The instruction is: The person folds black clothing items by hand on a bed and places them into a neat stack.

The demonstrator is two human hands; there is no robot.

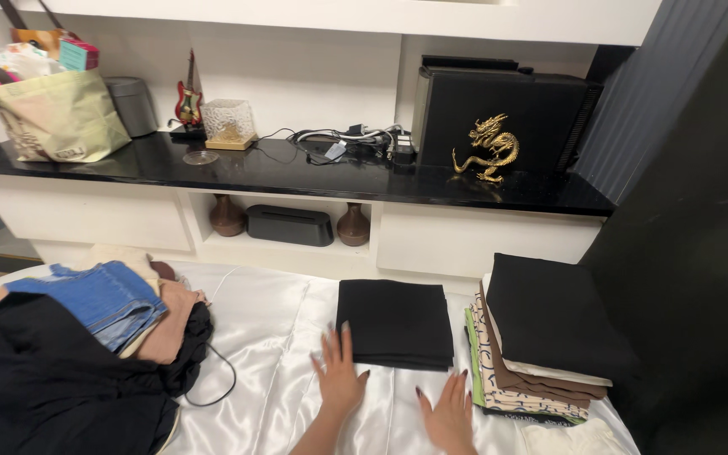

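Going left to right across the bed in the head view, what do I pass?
Heap of unfolded clothes → left hand → folded black cloth → right hand → stack of folded clothes. Both hands lie flat and open on the white satin sheet.

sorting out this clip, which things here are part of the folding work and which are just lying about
In hand:
- left hand and right hand, flat on the white satin sheet
- folded black garment just beyond them
- stack of folded clothes
- heap of unfolded clothes

Lying about:
- gold dragon figure
- tote bag
- toy guitar
- two brown vases
- tangle of cables
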